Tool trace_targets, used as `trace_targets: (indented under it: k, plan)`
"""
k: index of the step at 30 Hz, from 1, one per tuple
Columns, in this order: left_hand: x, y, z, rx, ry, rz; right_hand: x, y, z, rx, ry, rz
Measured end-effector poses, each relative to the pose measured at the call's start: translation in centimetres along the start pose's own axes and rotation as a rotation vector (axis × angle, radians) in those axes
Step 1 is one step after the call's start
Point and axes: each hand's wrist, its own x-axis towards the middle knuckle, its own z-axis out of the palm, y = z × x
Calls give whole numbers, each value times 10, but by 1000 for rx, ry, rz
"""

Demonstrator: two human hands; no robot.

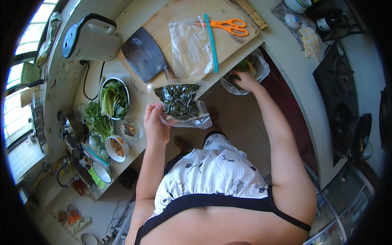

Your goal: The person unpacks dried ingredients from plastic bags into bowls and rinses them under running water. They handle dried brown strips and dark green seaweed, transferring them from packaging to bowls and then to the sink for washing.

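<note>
My left hand [156, 124] grips the edge of a clear plastic bag [202, 119] packed with dark green dried leaves [179, 99]. The bag is held in front of the counter edge, by the handle of a cleaver. At the mouth of a plastic waste bag [262, 69] hanging below the counter edge is my right hand [246, 82]. Its fingers are partly hidden among green scraps, so I cannot tell whether they hold anything. The cleaver [144, 55] lies on a wooden cutting board [165, 15]. An empty clear zip bag [188, 46] with a teal slider strip and orange-handled scissors [234, 27] also rest there.
A white electric kettle [98, 43] stands beyond the board. On the left counter are a bowl of leafy greens [114, 98], loose herbs [96, 118], a glass bowl [128, 130] and a white bowl of shredded food [118, 148]. A gas hob [337, 92] is at right.
</note>
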Motion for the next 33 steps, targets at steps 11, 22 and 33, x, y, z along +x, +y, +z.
trace_targets:
  k: [11,22,33]
  plan:
    - [-22,12,-30,-166,-106,13,-87,-199,-25,685,232,-74]
    - [-120,76,-196,-354,-300,286,-86,-430,95,1116,-117,-231]
    - [-221,127,-419,-221,-444,349,-113,-587,239,1144,-292,-188]
